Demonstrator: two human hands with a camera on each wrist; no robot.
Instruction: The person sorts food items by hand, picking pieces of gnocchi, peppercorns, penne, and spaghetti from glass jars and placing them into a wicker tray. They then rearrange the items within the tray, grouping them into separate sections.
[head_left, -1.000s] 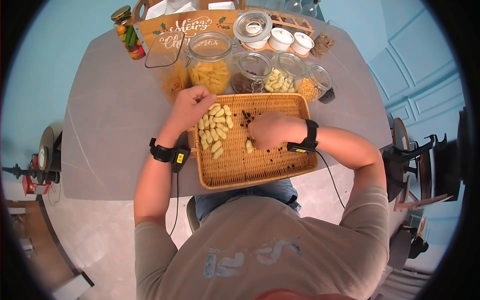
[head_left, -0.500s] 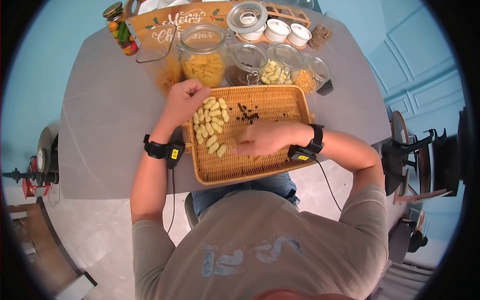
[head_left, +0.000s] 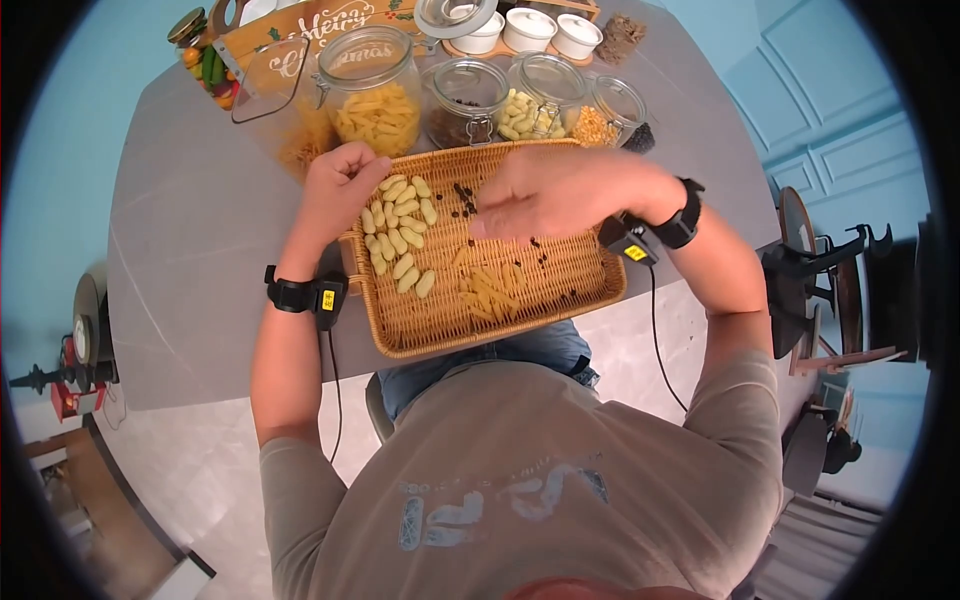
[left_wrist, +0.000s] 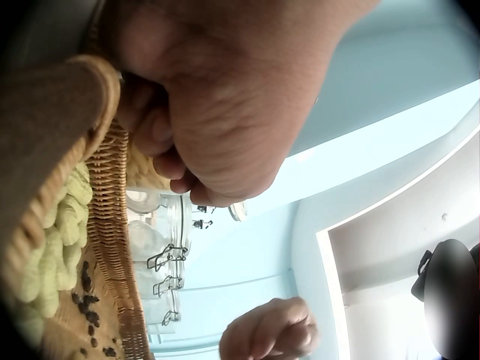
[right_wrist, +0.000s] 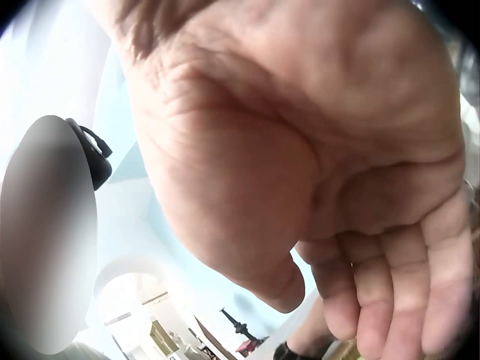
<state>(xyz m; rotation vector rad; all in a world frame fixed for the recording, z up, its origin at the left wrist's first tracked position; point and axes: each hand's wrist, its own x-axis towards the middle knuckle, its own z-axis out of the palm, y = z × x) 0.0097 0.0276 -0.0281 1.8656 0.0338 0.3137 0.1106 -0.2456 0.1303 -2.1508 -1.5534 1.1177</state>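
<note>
Your basket (head_left: 415, 320) has its long axis running left to right across you, slightly skewed, while the pasta pieces (head_left: 490, 290) mostly slant from far left to near right. Your left hand (head_left: 340, 192) has its fingers curled on the far-left rim, beside the peanuts (head_left: 412, 237); your right hand (head_left: 570, 190), fingers together and thumb apart, hovers beyond the pasta pieces.

Head view: from the person's head, facing forward and steeply down over the shirt (head_left: 500, 450) to the basket (head_left: 410, 332); farthest and widest.
Left wrist view: very near the left hand (left_wrist: 232, 97), scene sideways, looking along the basket toward glass jars (left_wrist: 154, 240).
Right wrist view: very near the right hand (right_wrist: 300, 150), palm filling much, room beyond.
Basket and jars: shared by head and left wrist.
</note>
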